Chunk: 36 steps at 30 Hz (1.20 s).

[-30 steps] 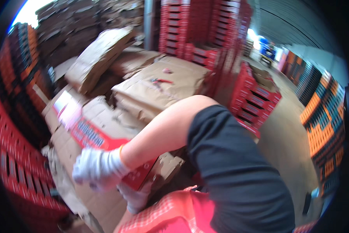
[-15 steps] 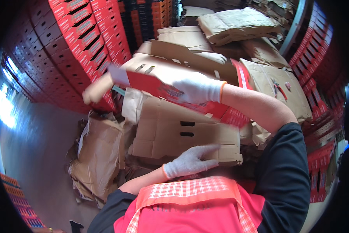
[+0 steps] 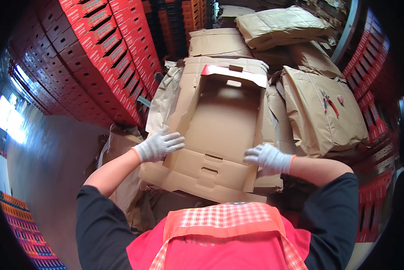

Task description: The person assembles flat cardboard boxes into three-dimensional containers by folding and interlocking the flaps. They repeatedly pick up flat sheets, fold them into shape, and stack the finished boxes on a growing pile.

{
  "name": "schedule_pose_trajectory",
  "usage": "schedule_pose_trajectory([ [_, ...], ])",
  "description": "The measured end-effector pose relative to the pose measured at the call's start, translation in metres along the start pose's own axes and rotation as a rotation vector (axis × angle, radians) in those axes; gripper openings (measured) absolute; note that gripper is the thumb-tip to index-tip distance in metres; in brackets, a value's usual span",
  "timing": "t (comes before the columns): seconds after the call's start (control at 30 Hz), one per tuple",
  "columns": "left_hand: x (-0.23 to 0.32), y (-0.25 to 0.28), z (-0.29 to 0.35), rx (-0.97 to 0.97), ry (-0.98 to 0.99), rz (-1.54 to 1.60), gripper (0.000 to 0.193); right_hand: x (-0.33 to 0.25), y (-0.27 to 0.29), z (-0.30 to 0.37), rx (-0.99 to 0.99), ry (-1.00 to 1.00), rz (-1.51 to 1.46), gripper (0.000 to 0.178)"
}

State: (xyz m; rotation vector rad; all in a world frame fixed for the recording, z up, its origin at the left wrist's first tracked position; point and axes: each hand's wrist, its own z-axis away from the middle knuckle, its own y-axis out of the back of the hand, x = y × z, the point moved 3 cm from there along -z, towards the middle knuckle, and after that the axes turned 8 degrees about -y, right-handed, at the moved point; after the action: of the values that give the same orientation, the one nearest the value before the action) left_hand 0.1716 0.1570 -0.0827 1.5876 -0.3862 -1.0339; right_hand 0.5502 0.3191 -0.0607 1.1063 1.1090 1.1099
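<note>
A partly folded cardboard box (image 3: 222, 114) lies in front of me with its plain brown inside facing up. Its far end stands folded up, with a strip of red along the edge, while the near end flap with two slots (image 3: 209, 171) lies flat. My left hand (image 3: 160, 145), in a white glove, is over the left side of the box with fingers spread. At the near right side is my gloved right hand (image 3: 269, 159), its fingers stretched out and slightly blurred. Neither hand grips anything; whether they touch the cardboard I cannot tell.
Tall stacks of red boxes (image 3: 105, 49) rise on the left, others (image 3: 364, 58) on the right. Paper-wrapped bundles (image 3: 283, 27) lie behind. Red-handled pliers (image 3: 330, 105) rest on a wrapped bundle (image 3: 305, 99) at right. Torn paper wrapping (image 3: 163, 105) hangs beside the box.
The box, held up and tilted by my right hand with its red side showing, now lies flat, inside up. My right hand has let go and drawn back; the left has moved leftward and farther forward.
</note>
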Motion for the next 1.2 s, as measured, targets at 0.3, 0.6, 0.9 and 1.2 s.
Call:
schedule_pose_trajectory([
  [0.3, -0.038, 0.049, -0.105, 0.459, 0.642, 0.287, 0.031, 0.040, 0.055, 0.013, 0.779, -0.544, -0.236, 0.042],
  [0.6, 0.086, 0.118, -0.077, -0.557, -0.097, 1.762, 0.105, -0.060, 0.037, 0.074, -0.907, -0.126, -0.965, 0.087],
  [0.9, 0.023, 0.016, -0.055, 0.195, 0.808, 0.460, 0.064, 0.025, 0.000, 0.058, 0.344, -0.515, -0.405, 0.075],
  [1.2, 0.079, -0.033, -0.100, 1.559, 1.241, 1.966, 0.055, 0.057, -0.057, 0.033, 0.867, -0.901, -2.017, 0.078],
])
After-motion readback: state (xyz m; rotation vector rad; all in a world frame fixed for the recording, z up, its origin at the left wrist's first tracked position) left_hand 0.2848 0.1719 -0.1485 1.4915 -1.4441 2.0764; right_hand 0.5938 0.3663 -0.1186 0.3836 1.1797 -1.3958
